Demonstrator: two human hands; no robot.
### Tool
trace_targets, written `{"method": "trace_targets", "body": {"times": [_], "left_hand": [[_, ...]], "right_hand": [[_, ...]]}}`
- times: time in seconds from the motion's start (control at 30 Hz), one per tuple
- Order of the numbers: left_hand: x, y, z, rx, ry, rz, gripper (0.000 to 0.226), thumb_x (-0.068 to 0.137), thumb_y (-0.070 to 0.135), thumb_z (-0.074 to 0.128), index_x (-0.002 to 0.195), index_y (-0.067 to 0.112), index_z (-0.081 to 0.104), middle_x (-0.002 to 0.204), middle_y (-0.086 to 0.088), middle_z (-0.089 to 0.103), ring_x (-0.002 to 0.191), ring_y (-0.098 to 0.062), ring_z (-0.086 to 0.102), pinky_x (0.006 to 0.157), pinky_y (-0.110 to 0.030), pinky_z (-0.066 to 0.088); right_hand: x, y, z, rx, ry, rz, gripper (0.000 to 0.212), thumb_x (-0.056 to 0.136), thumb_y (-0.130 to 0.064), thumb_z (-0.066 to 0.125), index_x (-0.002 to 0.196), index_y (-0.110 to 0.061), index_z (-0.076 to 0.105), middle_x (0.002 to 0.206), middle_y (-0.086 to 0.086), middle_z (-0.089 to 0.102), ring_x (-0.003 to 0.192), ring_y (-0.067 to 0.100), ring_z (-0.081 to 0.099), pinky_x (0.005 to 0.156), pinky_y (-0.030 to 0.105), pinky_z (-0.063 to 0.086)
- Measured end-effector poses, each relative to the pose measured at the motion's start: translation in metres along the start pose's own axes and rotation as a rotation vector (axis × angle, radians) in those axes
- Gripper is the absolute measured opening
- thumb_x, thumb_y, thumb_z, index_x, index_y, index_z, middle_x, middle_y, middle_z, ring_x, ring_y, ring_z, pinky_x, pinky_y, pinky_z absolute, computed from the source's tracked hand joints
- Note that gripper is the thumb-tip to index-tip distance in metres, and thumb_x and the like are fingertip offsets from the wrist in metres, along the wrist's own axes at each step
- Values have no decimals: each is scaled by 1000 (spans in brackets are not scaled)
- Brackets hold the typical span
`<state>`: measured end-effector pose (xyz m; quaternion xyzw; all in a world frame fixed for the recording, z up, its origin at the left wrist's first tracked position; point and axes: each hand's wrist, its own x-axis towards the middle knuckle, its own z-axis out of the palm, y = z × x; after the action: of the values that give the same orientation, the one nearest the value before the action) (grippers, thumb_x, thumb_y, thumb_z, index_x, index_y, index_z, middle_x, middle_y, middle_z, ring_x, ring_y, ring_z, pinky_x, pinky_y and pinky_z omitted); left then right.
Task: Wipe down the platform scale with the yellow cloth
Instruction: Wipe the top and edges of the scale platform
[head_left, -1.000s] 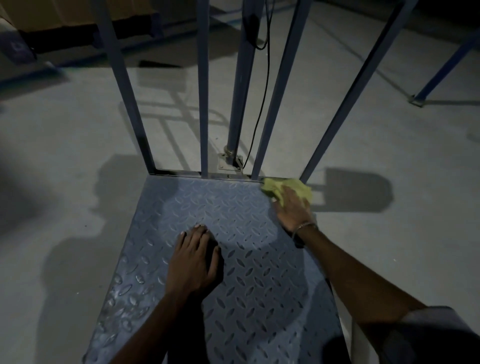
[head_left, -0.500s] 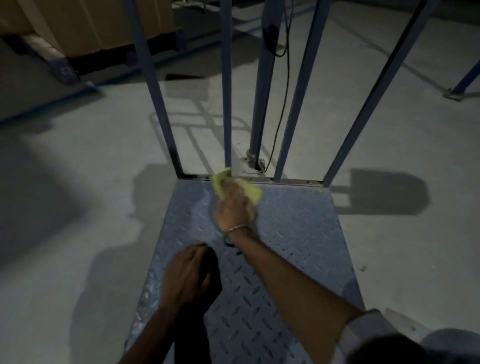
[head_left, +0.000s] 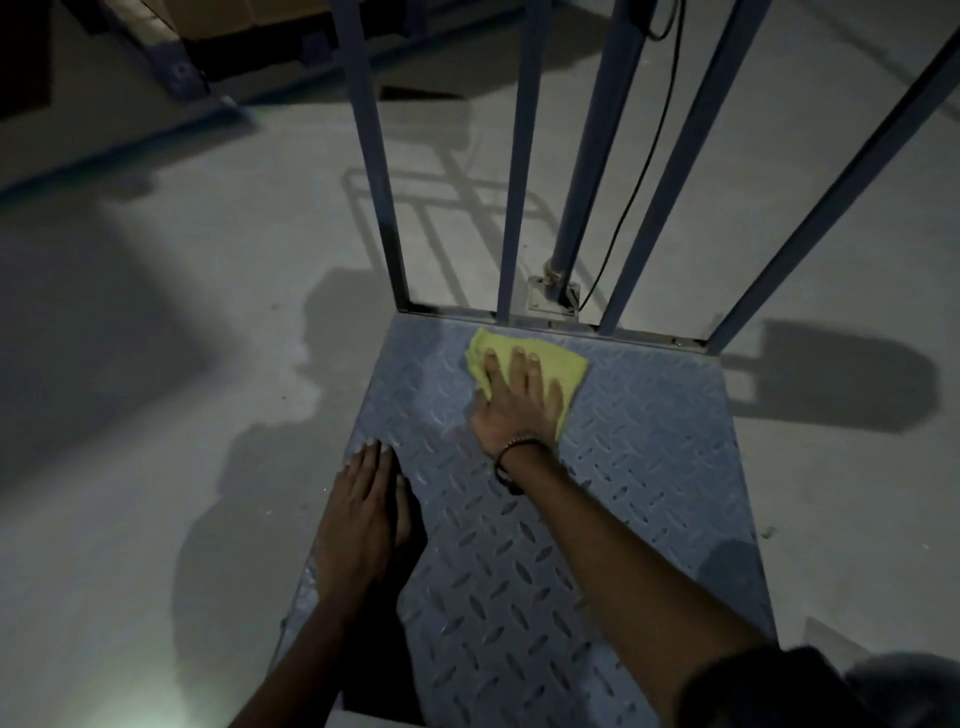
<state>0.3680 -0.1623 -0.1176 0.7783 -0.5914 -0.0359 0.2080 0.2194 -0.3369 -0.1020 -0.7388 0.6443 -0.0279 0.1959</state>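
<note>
Wiping far edge of scale (head_left: 597, 519) | my right hand (head_left: 519, 405) flat, fingers straight, pressing cloth (head_left: 563, 364) | left hand (head_left: 363, 514) flat, bracing | next: sweep nearer rows.

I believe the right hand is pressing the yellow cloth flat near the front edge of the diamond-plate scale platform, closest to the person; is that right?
Not quite: in the head view the right hand presses the yellow cloth flat near the far edge of the grey diamond-plate scale platform, beside the blue upright bars.
</note>
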Motion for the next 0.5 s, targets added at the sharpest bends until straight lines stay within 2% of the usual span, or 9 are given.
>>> {"method": "trace_targets", "body": {"times": [0.07,0.2,0.27,0.37,0.4,0.43,0.5], "left_hand": [[-1,3,-3,-11,-5,-23,58,105,37,41,151,5,53,161,-15,48,151,-30,42,125,-46,34],[-5,4,-8,-29,-13,-12,68,102,50,45,152,5,52,161,-15,47,152,-28,41,126,-44,31],[-7,3,-8,-14,-43,19,68,102,52,44,154,7,51,162,-12,45,153,-26,39,127,-45,29],[-11,3,-10,61,-61,169,66,103,53,46,156,13,49,164,-7,44,156,-21,34,127,-47,27],[-11,3,-9,87,-65,207,66,103,52,47,157,14,48,165,-6,42,157,-21,32,127,-48,26],[-10,4,-9,103,-75,241,65,104,51,47,158,14,46,166,-5,40,158,-21,30,127,-48,25],[-8,8,-8,112,-91,315,60,107,45,42,158,13,46,165,-6,41,157,-22,33,128,-48,26]], "right_hand": [[-6,2,-6,-9,-1,21,66,105,-55,26,162,-41,-3,171,-3,-15,158,23,-14,125,55,-7],[-15,18,-12,-115,-97,-317,59,107,-52,25,161,-45,2,171,-8,-13,158,17,-14,125,53,-7],[-13,48,-23,-64,-70,-223,58,107,-55,22,161,-47,2,171,-9,-11,159,16,-11,125,51,-7],[-22,82,-34,2,57,168,60,106,-58,18,161,-44,0,172,-6,-8,159,18,-9,126,53,-5],[-26,84,-34,7,61,219,61,106,-59,18,162,-44,0,172,-5,-9,159,19,-10,125,54,-5],[-32,81,-32,10,55,206,61,105,-59,18,162,-43,0,172,-5,-10,159,20,-11,125,55,-5],[-44,77,-27,-38,34,-8,62,104,-60,17,162,-43,0,172,-4,-11,159,21,-11,125,56,-5]]}}
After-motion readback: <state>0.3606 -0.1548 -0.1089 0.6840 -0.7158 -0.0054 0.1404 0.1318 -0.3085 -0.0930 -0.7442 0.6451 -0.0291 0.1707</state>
